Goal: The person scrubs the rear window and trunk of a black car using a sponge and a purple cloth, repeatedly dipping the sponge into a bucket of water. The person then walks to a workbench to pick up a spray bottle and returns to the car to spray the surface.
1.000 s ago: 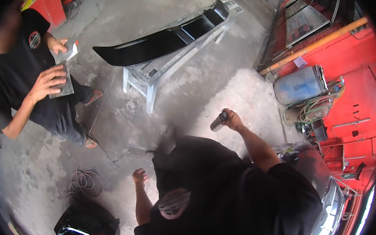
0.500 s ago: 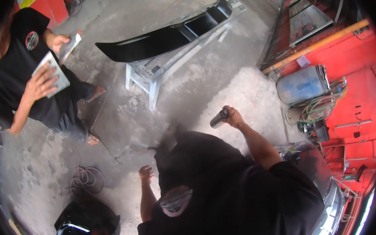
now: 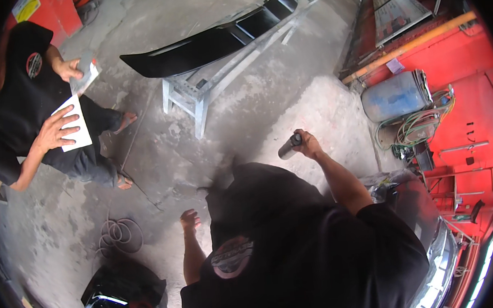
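Observation:
My right hand (image 3: 309, 144) grips a dark grey cylinder, like a can or bottle (image 3: 287, 149), near its capped end, away from my body. The cylinder is tilted, its wider end pointing down to the left. My left hand (image 3: 190, 218) hangs at my left side, loosely curled and holding nothing I can see. Ahead of me a long glossy black car body panel, shaped like a spoiler (image 3: 204, 52), lies across a grey metal stand (image 3: 199, 102). Neither hand touches it.
A co-worker (image 3: 16, 97) at the left holds a white sheet or board (image 3: 76, 124) and a grey flat piece (image 3: 86, 74). A hose (image 3: 119, 230) coils on the floor, by a black glossy part (image 3: 105, 307). A blue drum (image 3: 395, 97) and hoses (image 3: 415, 126) sit right.
My view has shifted slightly, moving the stand and panel up and left. The co-worker's sheet has turned to show its white face. I keep hold of the cylinder.

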{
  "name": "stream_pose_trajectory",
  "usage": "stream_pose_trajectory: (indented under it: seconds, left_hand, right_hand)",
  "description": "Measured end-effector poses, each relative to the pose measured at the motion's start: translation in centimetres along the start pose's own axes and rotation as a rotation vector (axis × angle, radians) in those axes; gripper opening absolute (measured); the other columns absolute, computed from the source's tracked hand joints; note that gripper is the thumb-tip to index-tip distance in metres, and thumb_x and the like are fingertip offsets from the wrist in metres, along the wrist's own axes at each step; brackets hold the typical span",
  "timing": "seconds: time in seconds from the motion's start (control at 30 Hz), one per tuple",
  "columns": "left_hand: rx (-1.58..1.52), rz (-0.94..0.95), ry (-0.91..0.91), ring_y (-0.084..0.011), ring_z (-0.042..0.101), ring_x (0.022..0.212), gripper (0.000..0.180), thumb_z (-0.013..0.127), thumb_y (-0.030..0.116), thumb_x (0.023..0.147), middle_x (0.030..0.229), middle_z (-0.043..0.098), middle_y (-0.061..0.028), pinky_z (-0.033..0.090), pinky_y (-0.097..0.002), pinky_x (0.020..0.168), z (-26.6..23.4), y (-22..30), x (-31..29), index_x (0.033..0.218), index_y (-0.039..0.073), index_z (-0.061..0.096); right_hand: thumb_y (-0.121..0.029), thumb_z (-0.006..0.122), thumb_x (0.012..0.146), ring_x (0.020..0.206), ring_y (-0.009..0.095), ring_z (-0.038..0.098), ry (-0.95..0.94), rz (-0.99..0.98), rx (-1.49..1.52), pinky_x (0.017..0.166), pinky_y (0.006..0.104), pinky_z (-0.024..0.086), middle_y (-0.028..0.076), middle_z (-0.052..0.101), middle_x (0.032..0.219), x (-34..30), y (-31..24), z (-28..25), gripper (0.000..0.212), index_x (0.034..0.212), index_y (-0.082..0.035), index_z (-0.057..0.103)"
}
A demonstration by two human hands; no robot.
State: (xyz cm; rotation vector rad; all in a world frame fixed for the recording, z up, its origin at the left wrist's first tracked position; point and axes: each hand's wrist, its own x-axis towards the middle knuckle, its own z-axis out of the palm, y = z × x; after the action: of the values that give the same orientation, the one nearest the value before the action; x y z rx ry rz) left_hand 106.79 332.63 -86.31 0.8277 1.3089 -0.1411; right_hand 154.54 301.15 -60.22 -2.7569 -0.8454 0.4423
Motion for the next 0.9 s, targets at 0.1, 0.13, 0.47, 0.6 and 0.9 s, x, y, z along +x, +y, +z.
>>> stream_pose_trajectory:
  seconds: [0.1,0.13,0.47,0.6,0.9]
  left_hand:
    - [-0.024,0.022,0.011,-0.0256,0.069,0.082,0.034,0.062,0.008,0.094,0.112,0.072,-0.0122,0.059,-0.0435,0.065,-0.8,0.4,0.0,0.127,0.01,0.066]
    - [-0.036,0.033,0.011,-0.0252,0.069,0.082,0.034,0.061,0.007,0.093,0.111,0.072,-0.012,0.059,-0.043,0.064,-0.9,0.2,0.1,0.127,0.01,0.066]
    - [-0.088,0.04,0.007,-0.0256,0.069,0.077,0.033,0.067,0.01,0.091,0.103,0.073,-0.0099,0.059,-0.0423,0.061,1.2,-2.9,0.2,0.124,0.01,0.067]
    - [-0.103,0.03,-0.017,-0.0265,0.069,0.078,0.033,0.069,0.011,0.091,0.101,0.072,-0.0085,0.059,-0.0434,0.062,2.8,-4.1,0.4,0.124,0.011,0.067]
    - [-0.066,0.018,-0.03,-0.0279,0.069,0.081,0.033,0.064,0.01,0.092,0.106,0.072,-0.0099,0.06,-0.0462,0.065,2.6,-4.0,0.9,0.125,0.009,0.066]
  right_hand:
    - [-0.02,0.089,0.072,0.107,0.033,0.067,-0.009,0.018,-0.01,0.096,0.0417,0.054,0.014,0.069,0.113,0.1,-0.4,0.6,0.068,0.129,-0.013,0.054]
    - [-0.02,0.09,0.072,0.108,0.033,0.067,-0.016,0.027,-0.01,0.096,0.0416,0.054,0.014,0.069,0.113,0.2,-0.5,0.7,0.068,0.129,-0.013,0.054]
    - [-0.021,0.09,0.073,0.109,0.034,0.067,-0.052,0.009,-0.05,0.096,0.0417,0.055,0.016,0.07,0.114,0.6,-1.5,-2.2,0.069,0.131,-0.012,0.053]
    - [-0.021,0.09,0.074,0.11,0.035,0.067,-0.045,-0.013,-0.111,0.096,0.0425,0.055,0.017,0.07,0.113,1.0,-1.5,-3.4,0.07,0.132,-0.012,0.052]
    - [-0.019,0.09,0.073,0.108,0.036,0.067,-0.047,-0.008,-0.06,0.095,0.043,0.055,0.017,0.069,0.113,0.8,-2.5,-2.9,0.069,0.131,-0.012,0.053]
